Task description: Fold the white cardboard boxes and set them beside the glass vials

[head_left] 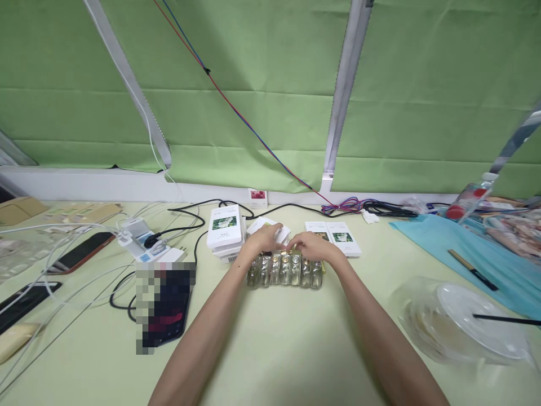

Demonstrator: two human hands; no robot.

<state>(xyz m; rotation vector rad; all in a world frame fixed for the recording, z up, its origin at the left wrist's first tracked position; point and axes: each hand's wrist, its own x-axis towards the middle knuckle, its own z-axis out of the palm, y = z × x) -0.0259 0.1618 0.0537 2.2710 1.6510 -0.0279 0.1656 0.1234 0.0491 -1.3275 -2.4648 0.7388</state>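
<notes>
A row of several small clear glass bottles (284, 270) with gold caps stands mid-table. Both my hands reach past the bottles. My left hand (264, 239) has its fingers curled on a small white carton (276, 232) behind the row. My right hand (310, 246) meets it there with fingers bent at the carton's right end. A stack of white boxes with a flower picture (226, 232) is to the left. Two flat white boxes (338, 235) lie to the right.
A phone with a blurred screen (167, 307) lies at the left front, with a power strip (146, 245), cables and other phones (82, 252) further left. A clear plastic lidded container (460, 321) sits at the right front. A blue cloth (477, 254) covers the right rear.
</notes>
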